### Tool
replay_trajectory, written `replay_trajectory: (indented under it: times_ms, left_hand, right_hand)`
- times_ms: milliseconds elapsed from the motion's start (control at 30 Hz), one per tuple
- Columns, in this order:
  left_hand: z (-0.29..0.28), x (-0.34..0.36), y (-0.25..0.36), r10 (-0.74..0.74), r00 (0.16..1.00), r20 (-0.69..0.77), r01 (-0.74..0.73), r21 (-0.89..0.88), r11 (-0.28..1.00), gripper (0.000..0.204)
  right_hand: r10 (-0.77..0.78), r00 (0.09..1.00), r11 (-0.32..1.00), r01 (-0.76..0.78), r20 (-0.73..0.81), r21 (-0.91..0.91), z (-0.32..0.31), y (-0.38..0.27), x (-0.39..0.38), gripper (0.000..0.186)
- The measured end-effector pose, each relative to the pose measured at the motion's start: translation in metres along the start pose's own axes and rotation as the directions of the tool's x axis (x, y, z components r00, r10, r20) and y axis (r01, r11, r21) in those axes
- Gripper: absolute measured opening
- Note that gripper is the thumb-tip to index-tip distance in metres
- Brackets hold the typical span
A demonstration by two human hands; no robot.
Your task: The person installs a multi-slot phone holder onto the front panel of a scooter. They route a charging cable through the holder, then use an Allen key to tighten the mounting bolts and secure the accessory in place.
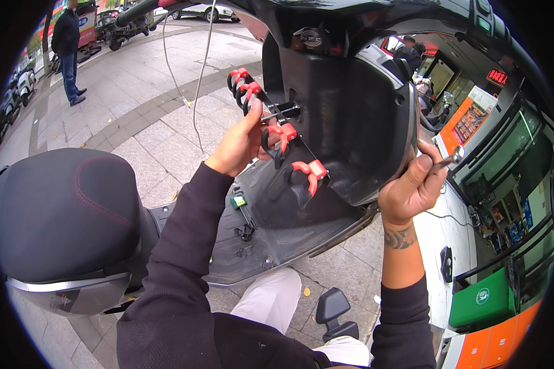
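Observation:
My left hand [240, 138] is closed around the middle of a black hook rack [287, 130] that carries several red-and-black hooks. The rack slants in front of the black inner panel [357, 123] of a scooter, beside a short black bracket that sticks out of it. At the panel's right edge, my right hand [412, 187] grips a silver wrench [454, 157], whose rounded end points out to the right. Most of its handle is hidden by my fingers. Below the rack, a small green-and-black item [239, 200] and a dark small part [245, 232] lie on the footboard [289, 237].
The scooter's black seat [68, 209] is at the left, its handlebar across the top. A white cable [197, 92] hangs behind the rack. A black pedal-like part [335, 313] is at the bottom. Right are a green bin [483, 298] and orange-white cabinets. A person [68, 49] stands far left.

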State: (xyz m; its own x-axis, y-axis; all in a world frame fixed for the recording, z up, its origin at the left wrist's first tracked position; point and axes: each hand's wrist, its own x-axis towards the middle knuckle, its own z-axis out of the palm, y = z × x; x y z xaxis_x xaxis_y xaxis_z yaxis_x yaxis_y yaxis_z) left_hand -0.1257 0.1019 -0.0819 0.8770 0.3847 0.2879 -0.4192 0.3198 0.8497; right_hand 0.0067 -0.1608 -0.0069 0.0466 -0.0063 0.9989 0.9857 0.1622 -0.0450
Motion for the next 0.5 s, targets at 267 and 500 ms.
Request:
replay_trajectory:
  times_ms: [267,500]
  left_hand:
    - [0.006,-0.003,-0.005,0.196,0.966,-0.167,-0.223,-0.164,0.961,0.029]
    - [0.004,-0.004,-0.028,0.298,0.947,-0.123,-0.321,-0.300,0.898,0.040]
  right_hand:
    - [0.158,0.971,0.987,-0.156,0.177,-0.024,-0.015,-0.021,0.021,0.030]
    - [0.124,0.734,0.969,0.055,0.668,-0.239,0.023,-0.128,0.016,0.032]
